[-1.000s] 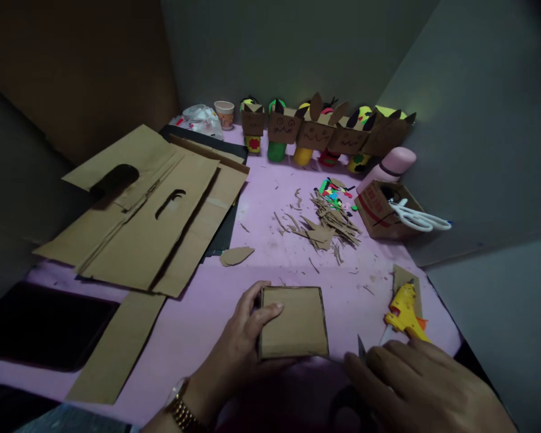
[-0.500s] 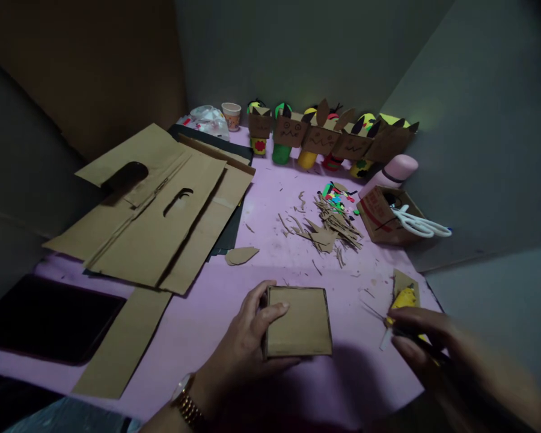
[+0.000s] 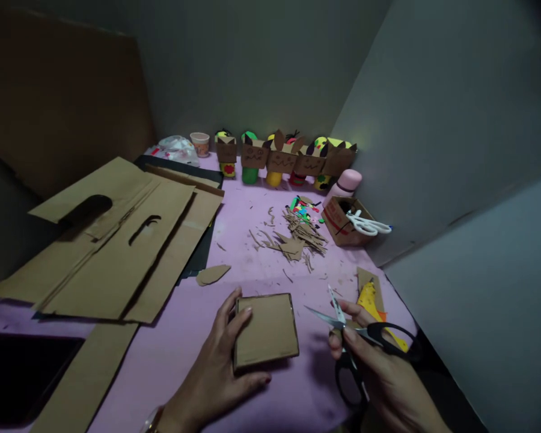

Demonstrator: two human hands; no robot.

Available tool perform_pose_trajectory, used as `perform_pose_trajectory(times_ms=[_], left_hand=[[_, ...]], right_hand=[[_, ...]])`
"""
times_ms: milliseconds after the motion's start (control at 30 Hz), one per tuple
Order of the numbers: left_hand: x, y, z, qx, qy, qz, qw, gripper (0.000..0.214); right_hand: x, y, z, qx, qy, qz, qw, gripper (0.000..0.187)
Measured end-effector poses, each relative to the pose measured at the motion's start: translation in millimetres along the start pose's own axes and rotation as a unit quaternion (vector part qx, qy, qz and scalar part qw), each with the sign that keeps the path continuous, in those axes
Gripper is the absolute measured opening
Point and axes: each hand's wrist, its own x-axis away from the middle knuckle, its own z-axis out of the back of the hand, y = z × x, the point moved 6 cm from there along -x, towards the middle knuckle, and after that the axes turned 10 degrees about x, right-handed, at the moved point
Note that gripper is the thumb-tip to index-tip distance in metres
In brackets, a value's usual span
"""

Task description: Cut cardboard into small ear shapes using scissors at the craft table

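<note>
My left hand [image 3: 214, 361] holds a square cardboard box [image 3: 267, 331] by its left side, the thumb lying over its flat top face and the little finger spread below. Dark lines run along the edges of the box. In my right hand [image 3: 379, 367] is a pair of scissors [image 3: 339, 323] with black handles, gripped around the pivot. Its blades are parted and point up and left, apart from the box. Behind that hand a yellow tool with an orange part, which looks like a glue gun [image 3: 368, 297], lies on a cardboard scrap [image 3: 375, 279], partly hidden.
Cardboard strips [image 3: 304, 234] and coloured bits litter the middle. Large cardboard sheets [image 3: 112, 258] cover the left, beside a dark tablet-like slab [image 3: 27, 373]. Several cardboard animal-faced figures [image 3: 253, 156], a paper cup [image 3: 200, 144], a pink bottle [image 3: 346, 182] and a small box [image 3: 351, 231] stand behind.
My right hand has lifted the scissors from beside the yellow tool and brought them left, blades parted, toward the box. The whole view has turned to the right.
</note>
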Motion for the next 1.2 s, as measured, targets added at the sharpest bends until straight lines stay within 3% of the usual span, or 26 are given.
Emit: perform_pose_trajectory(times_ms=[167,233,300,367,400,500,567,633,733,800,900,1033,1100,1200], left_hand=[[0,-1,1.4,-0.036,0.011,-0.004,0.999,0.083],[2,5,7.9,-0.058,0.056,-0.026,0.996,0.085],[7,19,18.7,-0.082,0.137,-0.073,0.984,0.085],[13,38,26.2,-0.097,0.197,-0.120,0.968,0.075],[14,47,26.1,-0.095,0.195,-0.134,0.967,0.065],[4,73,7.9,-0.056,0.059,-0.144,0.986,0.031],[-6,88,-9.6,-0.015,-0.044,-0.156,0.987,0.023],[-17,91,-21.0,0.024,-0.066,-0.093,0.993,0.025],[-25,81,-44.1,0.118,-0.104,0.051,0.986,0.019],[-23,72,-60.7,0.208,-0.128,0.137,0.960,0.033],[-16,61,-81.3,0.368,-0.145,0.241,0.886,0.042],[-11,55,-92.0,0.474,-0.135,0.300,0.817,0.043],[-12,56,-91.9,0.499,-0.119,0.302,0.804,0.042],[-14,57,-89.4,0.507,-0.086,0.295,0.805,0.041]], right_hand=[[-2,12,4,-0.044,-0.028,0.011,0.999,0.038],[-3,16,7,-0.058,-0.030,0.014,0.998,0.031],[-3,18,11,-0.072,-0.014,0.017,0.997,0.025],[-2,20,12,-0.092,0.008,0.020,0.996,0.024],[-2,21,11,-0.102,0.016,0.022,0.994,0.025],[-1,22,1,-0.130,0.015,0.026,0.991,0.026],[0,22,-9,-0.145,-0.006,0.036,0.989,0.024],[3,21,-17,-0.149,-0.018,0.053,0.987,0.022],[7,20,-24,-0.121,-0.024,0.063,0.990,0.022],[9,20,-26,-0.107,-0.029,0.064,0.992,0.023],[10,22,-25,-0.133,-0.039,0.044,0.989,0.027],[8,29,-25,-0.178,-0.080,0.034,0.980,0.036],[6,34,-23,-0.189,-0.078,0.042,0.978,0.030],[2,44,-19,-0.186,-0.053,0.042,0.980,0.026]])
